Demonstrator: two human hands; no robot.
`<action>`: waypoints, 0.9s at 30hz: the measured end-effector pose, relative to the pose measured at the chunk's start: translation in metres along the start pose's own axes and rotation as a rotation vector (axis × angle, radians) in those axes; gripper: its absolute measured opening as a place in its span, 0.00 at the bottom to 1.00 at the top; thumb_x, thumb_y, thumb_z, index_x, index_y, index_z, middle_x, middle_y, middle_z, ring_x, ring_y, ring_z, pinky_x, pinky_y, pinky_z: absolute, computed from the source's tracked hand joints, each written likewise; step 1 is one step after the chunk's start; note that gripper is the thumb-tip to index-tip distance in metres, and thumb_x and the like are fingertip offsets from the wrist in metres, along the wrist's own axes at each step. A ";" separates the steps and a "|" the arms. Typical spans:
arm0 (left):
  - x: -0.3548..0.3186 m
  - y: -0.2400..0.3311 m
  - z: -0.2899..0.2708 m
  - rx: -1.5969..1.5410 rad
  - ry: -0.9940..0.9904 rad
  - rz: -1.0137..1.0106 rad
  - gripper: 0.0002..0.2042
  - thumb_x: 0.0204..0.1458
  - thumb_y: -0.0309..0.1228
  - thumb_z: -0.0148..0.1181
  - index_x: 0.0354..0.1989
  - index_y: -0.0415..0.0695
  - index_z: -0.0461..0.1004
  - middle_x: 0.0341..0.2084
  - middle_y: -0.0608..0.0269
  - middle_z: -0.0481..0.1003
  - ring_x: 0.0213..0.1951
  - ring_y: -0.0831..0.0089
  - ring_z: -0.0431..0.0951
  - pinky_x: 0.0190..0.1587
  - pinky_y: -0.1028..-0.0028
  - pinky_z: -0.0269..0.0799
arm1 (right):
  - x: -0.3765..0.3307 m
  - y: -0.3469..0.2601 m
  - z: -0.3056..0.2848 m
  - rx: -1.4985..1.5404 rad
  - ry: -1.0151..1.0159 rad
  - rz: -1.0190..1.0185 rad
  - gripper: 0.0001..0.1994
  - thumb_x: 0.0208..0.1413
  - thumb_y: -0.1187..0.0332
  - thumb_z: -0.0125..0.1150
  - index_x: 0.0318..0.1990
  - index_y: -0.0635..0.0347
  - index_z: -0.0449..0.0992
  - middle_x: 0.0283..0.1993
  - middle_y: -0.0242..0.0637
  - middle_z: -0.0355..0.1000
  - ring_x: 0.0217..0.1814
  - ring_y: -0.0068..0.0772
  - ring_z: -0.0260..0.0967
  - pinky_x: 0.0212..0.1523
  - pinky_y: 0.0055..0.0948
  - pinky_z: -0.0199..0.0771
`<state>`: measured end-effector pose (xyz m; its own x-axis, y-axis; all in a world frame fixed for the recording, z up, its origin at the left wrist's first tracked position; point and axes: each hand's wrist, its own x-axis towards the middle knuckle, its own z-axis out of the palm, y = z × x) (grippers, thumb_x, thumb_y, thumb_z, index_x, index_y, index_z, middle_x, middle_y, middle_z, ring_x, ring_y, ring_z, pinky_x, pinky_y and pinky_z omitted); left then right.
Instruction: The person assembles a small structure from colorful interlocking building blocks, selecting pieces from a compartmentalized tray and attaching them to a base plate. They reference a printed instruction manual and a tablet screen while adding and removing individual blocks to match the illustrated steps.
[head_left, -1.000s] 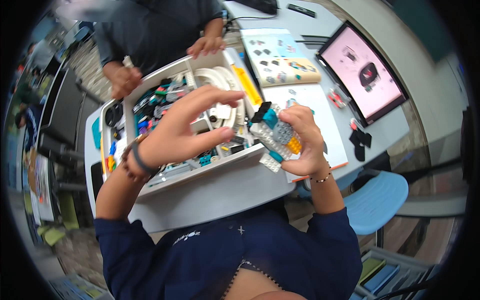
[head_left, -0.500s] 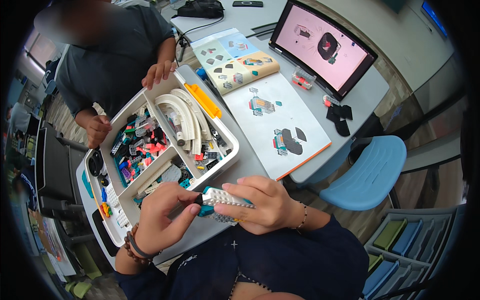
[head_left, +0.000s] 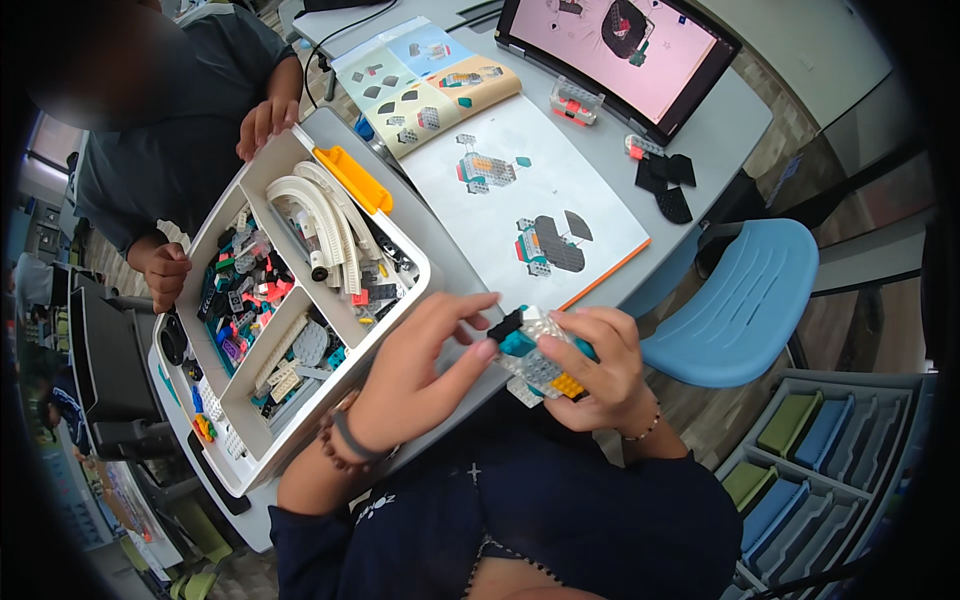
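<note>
My right hand (head_left: 612,375) grips a small building-brick model (head_left: 540,368) of white, grey, teal and yellow pieces, held above the table's near edge. A black piece (head_left: 506,327) sticks out from the model's left end. My left hand (head_left: 425,365) is beside that end, thumb and fingers apart, with the thumb tip at or very close to the black piece. Whether the thumb touches it I cannot tell. Beyond the model lies an open instruction booklet (head_left: 520,215) with pictures of a brick model with dark curved panels.
A white sorting tray (head_left: 432,275) of loose bricks and curved white tracks stands at left, with another person's hands (head_left: 268,127) at its rim. A laptop screen (head_left: 610,55), a clear-and-coral brick piece (head_left: 576,100) and black panels (head_left: 672,200) are at right. A blue chair (head_left: 735,305) stands beside the table.
The model has been turned and moved to the right, so its yellow and grey parts now show. My left fingers have spread away from the black piece. The whole view has shifted.
</note>
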<state>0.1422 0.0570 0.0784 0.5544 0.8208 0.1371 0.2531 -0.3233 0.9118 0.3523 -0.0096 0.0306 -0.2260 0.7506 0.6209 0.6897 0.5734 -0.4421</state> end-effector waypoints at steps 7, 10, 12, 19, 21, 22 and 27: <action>0.027 -0.019 0.025 -0.134 -0.179 0.028 0.07 0.52 0.28 0.58 0.36 0.37 0.74 0.27 0.61 0.71 0.32 0.74 0.70 0.39 0.75 0.65 | -0.019 0.015 -0.015 -0.062 0.009 0.058 0.29 0.26 0.69 0.63 0.46 0.49 0.77 0.48 0.36 0.69 0.48 0.39 0.63 0.48 0.33 0.68; 0.033 -0.023 0.030 -0.116 -0.247 -0.005 0.07 0.53 0.27 0.55 0.36 0.36 0.73 0.29 0.61 0.72 0.34 0.74 0.71 0.41 0.74 0.65 | -0.027 0.022 -0.018 -0.074 -0.016 0.069 0.28 0.26 0.70 0.63 0.46 0.48 0.77 0.48 0.36 0.69 0.48 0.39 0.63 0.47 0.33 0.68; 0.038 -0.028 0.036 -0.131 -0.269 -0.032 0.07 0.53 0.27 0.55 0.37 0.36 0.73 0.29 0.61 0.72 0.33 0.74 0.71 0.42 0.75 0.65 | -0.031 0.026 -0.021 -0.084 -0.039 0.084 0.29 0.26 0.70 0.64 0.46 0.49 0.77 0.48 0.36 0.69 0.48 0.40 0.63 0.47 0.34 0.68; 0.046 -0.042 0.043 0.506 -0.164 0.104 0.17 0.49 0.30 0.57 0.49 0.40 0.70 0.22 0.61 0.69 0.27 0.67 0.71 0.33 0.69 0.62 | -0.031 0.049 -0.036 -0.255 0.057 0.309 0.32 0.24 0.72 0.64 0.49 0.59 0.74 0.46 0.42 0.69 0.47 0.45 0.64 0.49 0.39 0.66; 0.047 -0.049 0.051 0.668 -0.170 0.129 0.21 0.48 0.33 0.58 0.52 0.41 0.69 0.21 0.62 0.69 0.25 0.65 0.71 0.31 0.67 0.60 | -0.022 0.061 -0.039 -0.369 0.112 0.399 0.34 0.26 0.73 0.64 0.52 0.62 0.71 0.46 0.43 0.69 0.48 0.46 0.64 0.51 0.39 0.64; 0.048 -0.050 0.053 0.705 -0.181 0.129 0.22 0.49 0.33 0.58 0.53 0.40 0.68 0.21 0.62 0.69 0.25 0.66 0.71 0.32 0.68 0.60 | -0.018 0.067 -0.040 -0.386 0.141 0.442 0.35 0.27 0.73 0.65 0.53 0.61 0.70 0.46 0.42 0.69 0.48 0.45 0.64 0.51 0.38 0.64; 0.050 -0.055 0.056 0.759 -0.195 0.140 0.23 0.49 0.35 0.58 0.54 0.39 0.67 0.22 0.62 0.69 0.24 0.67 0.71 0.32 0.69 0.60 | 0.009 0.094 -0.034 -0.439 0.235 0.597 0.38 0.29 0.72 0.68 0.57 0.58 0.68 0.46 0.39 0.70 0.49 0.40 0.63 0.52 0.34 0.64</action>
<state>0.2000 0.0893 0.0132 0.7320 0.6744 0.0971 0.6028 -0.7074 0.3691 0.4381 0.0394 0.0163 0.3880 0.7737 0.5009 0.8690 -0.1260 -0.4785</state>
